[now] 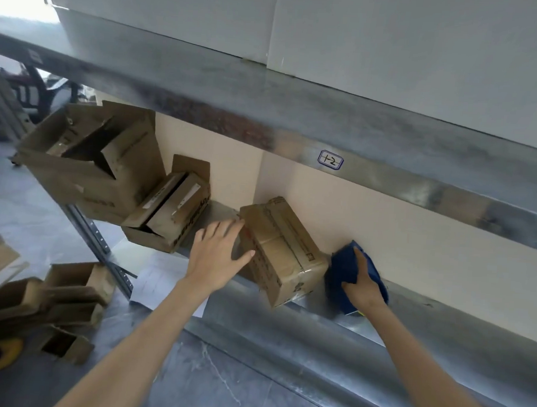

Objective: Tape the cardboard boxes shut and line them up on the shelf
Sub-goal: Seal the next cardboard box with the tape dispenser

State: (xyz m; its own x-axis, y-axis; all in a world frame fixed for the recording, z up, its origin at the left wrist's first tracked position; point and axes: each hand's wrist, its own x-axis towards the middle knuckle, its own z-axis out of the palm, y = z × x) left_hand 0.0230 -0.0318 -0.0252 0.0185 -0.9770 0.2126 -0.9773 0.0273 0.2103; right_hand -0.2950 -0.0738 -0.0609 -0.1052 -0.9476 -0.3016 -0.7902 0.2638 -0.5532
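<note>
The left hand (218, 257) is wide open, its fingers straight and spread. The fingertips touch the left side of a taped cardboard box (284, 251) near its far top edge, and the thumb reaches toward the same side lower down. It presses against the box without closing around it.

The box lies on the lower metal shelf (285, 317), skewed, with one near corner close to the shelf's front lip. Its flaps are shut and clear tape runs across the top.

Just right of the box, the right hand (363, 281) lies on a bunched blue cloth (340, 270) that sits on the shelf against the beige back panel. One finger stretches straight over the cloth and the thumb points left along its near fold. The other fingers are hidden, so I cannot tell whether this hand grips the cloth or only presses on it.

Farther left on the shelf stand a small open box (169, 210) and, beyond it, a large open box (90, 161) with its flaps up. The two are touching or nearly so.

A white paper sheet (155, 281) lies at the shelf's near left end. On the floor to the left sits a heap of more open boxes (67, 291).

Above, the upper shelf beam (266, 118) carries a handwritten label (330, 160).
</note>
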